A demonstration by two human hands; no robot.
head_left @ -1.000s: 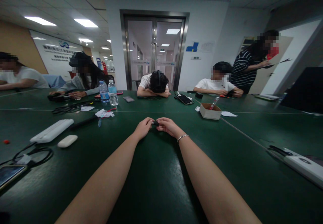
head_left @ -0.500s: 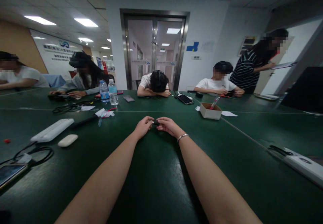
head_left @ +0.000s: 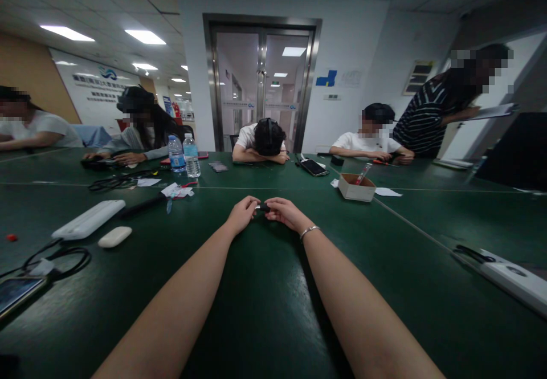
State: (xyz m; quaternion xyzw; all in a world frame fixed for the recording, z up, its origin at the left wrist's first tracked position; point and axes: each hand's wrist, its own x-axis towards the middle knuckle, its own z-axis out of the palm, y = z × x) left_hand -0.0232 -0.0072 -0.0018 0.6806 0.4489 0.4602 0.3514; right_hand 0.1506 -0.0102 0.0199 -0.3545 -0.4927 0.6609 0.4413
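Note:
Just above the green table (head_left: pixel 260 288), both my hands meet around a small black and silver object (head_left: pixel 264 208), too small to name. My left hand (head_left: pixel 243 216) pinches its silvery end between thumb and fingertips. The black end sits between the thumb and fingers of my right hand (head_left: pixel 287 214), which has a silver bracelet (head_left: pixel 309 231) at the wrist. The fingers cover much of the object, and a short silvery stretch shows between the two grips.
Ahead to the right stands a small open box (head_left: pixel 357 191). Leftward are two water bottles (head_left: pixel 192 158), a white power bank (head_left: pixel 89 220), a white oval case (head_left: pixel 115 237) and a phone (head_left: pixel 19 293). A white device (head_left: pixel 515 279) lies far right. Several people sit around; one stands.
My hands are slightly farther apart, and more of the silvery part shows between them. The standing person at the right has leaned farther right with the clipboard.

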